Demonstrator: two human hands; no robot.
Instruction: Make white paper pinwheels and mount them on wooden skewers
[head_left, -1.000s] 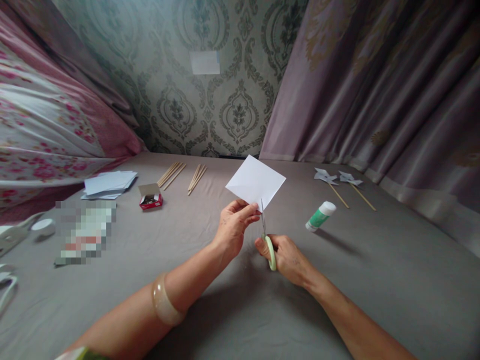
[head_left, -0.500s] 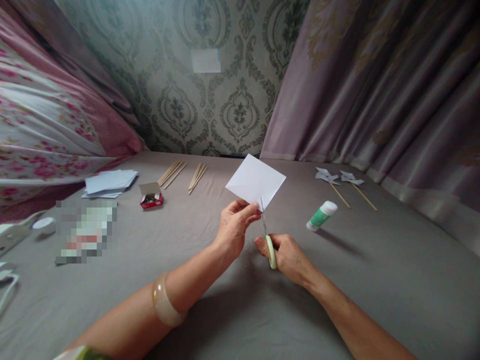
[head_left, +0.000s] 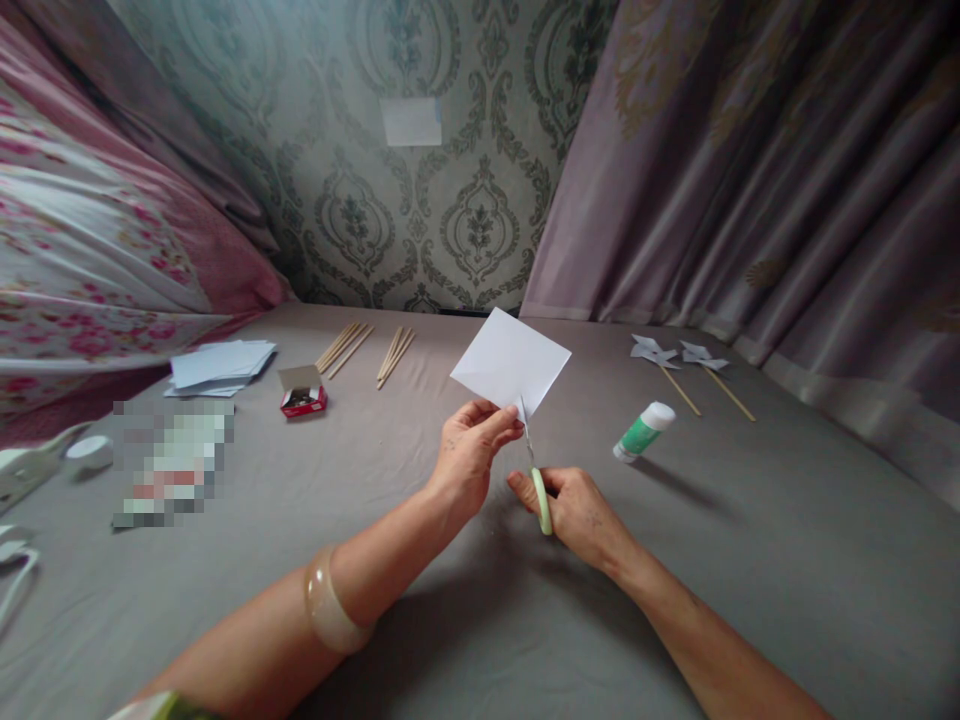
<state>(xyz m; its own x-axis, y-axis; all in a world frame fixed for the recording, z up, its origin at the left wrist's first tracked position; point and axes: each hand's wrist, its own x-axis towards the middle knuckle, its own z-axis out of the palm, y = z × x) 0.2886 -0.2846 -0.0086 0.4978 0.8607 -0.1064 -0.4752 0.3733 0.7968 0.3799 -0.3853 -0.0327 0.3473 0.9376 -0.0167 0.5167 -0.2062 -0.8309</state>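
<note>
A white square sheet of paper point(head_left: 511, 360) is held up with one corner toward me. My left hand point(head_left: 472, 450) pinches it near that lower corner, thumb on top. In my right hand point(head_left: 577, 510) are scissors point(head_left: 541, 500) with pale green handles, the fingers wrapped through them. The scissors' blades meet the paper's near corner, right beside my left fingertips. How far the cut runs into the sheet I cannot tell.
A green and white glue stick point(head_left: 646, 430) stands tilted-looking at right, two paper pinwheels point(head_left: 654, 352) on sticks behind it. Leftward lie wooden sticks point(head_left: 395, 357), a red box point(head_left: 303, 398) with its lid up, a paper stack point(head_left: 221, 366), and a blurred-out packet point(head_left: 176, 465).
Almost nothing differs. The scissors' handles and my right thumb have shifted very slightly, and the paper has barely moved left.
</note>
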